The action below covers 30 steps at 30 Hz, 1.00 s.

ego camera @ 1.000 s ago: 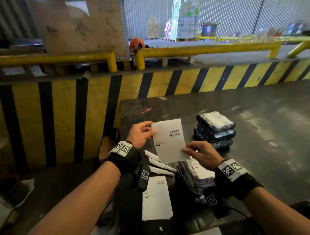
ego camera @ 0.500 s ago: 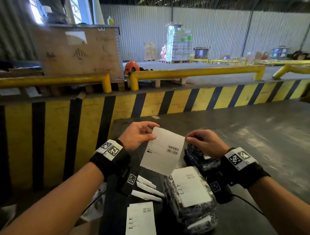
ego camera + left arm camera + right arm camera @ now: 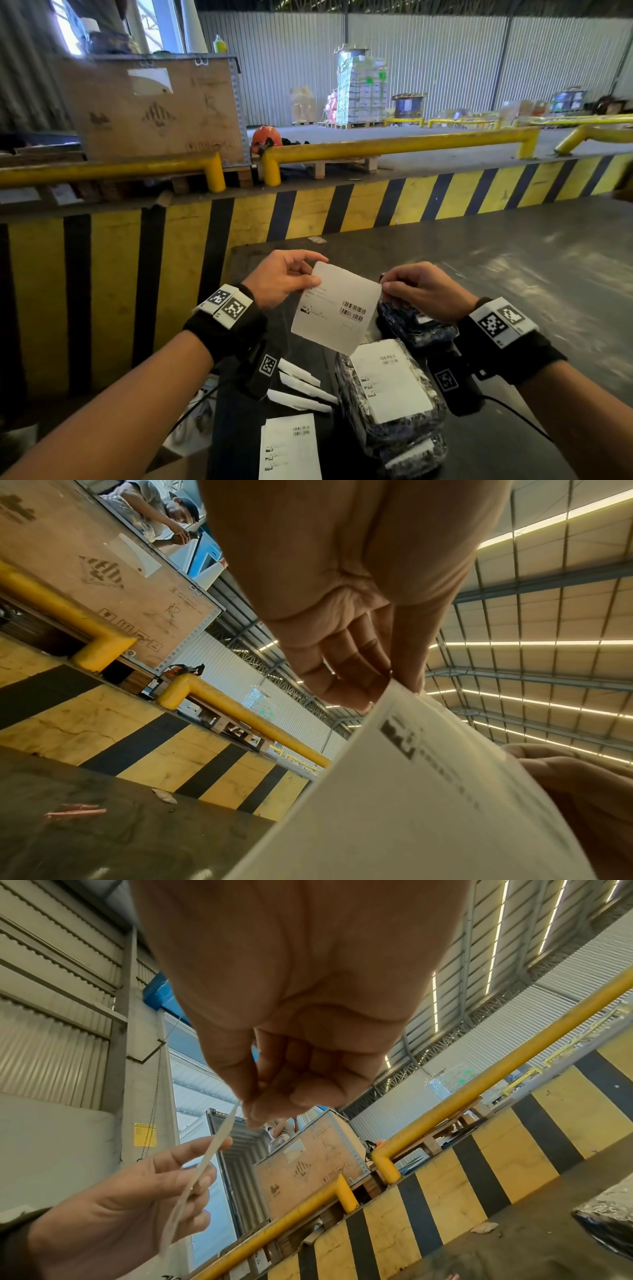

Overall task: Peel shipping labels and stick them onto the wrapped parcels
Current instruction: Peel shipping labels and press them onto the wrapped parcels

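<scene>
I hold a white shipping label (image 3: 337, 306) with barcodes in the air above the dark table (image 3: 513, 260). My left hand (image 3: 313, 275) pinches its upper left edge, and my right hand (image 3: 385, 286) pinches its upper right corner. In the left wrist view the label (image 3: 428, 791) fills the lower right below my left hand (image 3: 383, 693). The right wrist view shows the label (image 3: 205, 1161) edge-on under my right hand (image 3: 248, 1110). Below lies a black wrapped parcel (image 3: 390, 394) bearing a label. A second black parcel (image 3: 416, 325) lies behind it.
A stack of labels (image 3: 291, 445) lies at the table's near left, with several white peeled strips (image 3: 298, 387) beside it. A yellow-and-black striped barrier (image 3: 308, 212) with yellow rails (image 3: 394, 144) runs behind the table. A wooden crate (image 3: 154, 109) stands beyond.
My head has lifted, so the view shows more of the warehouse. My right hand moved from the label's lower right edge up to its upper right corner; the label is tilted.
</scene>
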Each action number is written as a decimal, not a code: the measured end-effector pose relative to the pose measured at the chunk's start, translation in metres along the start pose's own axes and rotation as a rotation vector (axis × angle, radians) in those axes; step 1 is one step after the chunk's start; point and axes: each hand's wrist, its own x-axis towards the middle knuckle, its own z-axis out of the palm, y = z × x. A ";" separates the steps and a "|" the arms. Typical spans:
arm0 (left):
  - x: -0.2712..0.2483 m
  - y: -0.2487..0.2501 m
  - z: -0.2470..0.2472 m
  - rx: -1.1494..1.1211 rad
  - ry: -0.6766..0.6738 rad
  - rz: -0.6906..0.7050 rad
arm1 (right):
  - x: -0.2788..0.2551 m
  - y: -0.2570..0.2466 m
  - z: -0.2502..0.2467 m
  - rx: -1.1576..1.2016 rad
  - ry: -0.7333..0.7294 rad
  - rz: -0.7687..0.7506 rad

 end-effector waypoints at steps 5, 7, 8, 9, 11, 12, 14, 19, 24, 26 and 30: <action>0.001 -0.004 0.000 0.009 -0.020 -0.011 | -0.005 -0.006 0.000 0.031 0.001 -0.010; 0.001 -0.005 0.001 0.022 -0.022 -0.012 | -0.006 -0.008 0.001 0.051 -0.010 -0.009; 0.002 -0.006 0.001 0.031 -0.022 -0.011 | -0.006 -0.009 0.001 0.062 -0.015 -0.010; 0.002 -0.006 0.001 0.039 -0.022 -0.009 | -0.007 -0.010 0.001 0.066 -0.020 -0.010; 0.002 -0.006 0.001 0.045 -0.025 -0.010 | -0.008 -0.012 0.002 0.081 -0.026 -0.014; 0.003 -0.006 0.002 0.052 -0.024 -0.014 | -0.008 -0.014 0.003 0.105 -0.026 -0.015; 0.005 -0.006 0.005 0.091 -0.004 -0.028 | -0.009 -0.015 0.005 0.181 -0.003 -0.013; 0.010 0.001 0.027 0.341 0.284 0.018 | -0.007 -0.016 0.022 0.306 0.141 -0.007; 0.009 0.011 0.048 0.048 0.124 0.015 | -0.004 -0.018 0.036 0.324 0.247 -0.023; 0.006 0.015 0.056 -0.154 0.022 -0.037 | -0.003 -0.019 0.039 0.293 0.262 -0.036; 0.003 0.015 0.062 -0.229 0.009 -0.061 | 0.000 -0.016 0.040 0.194 0.250 -0.019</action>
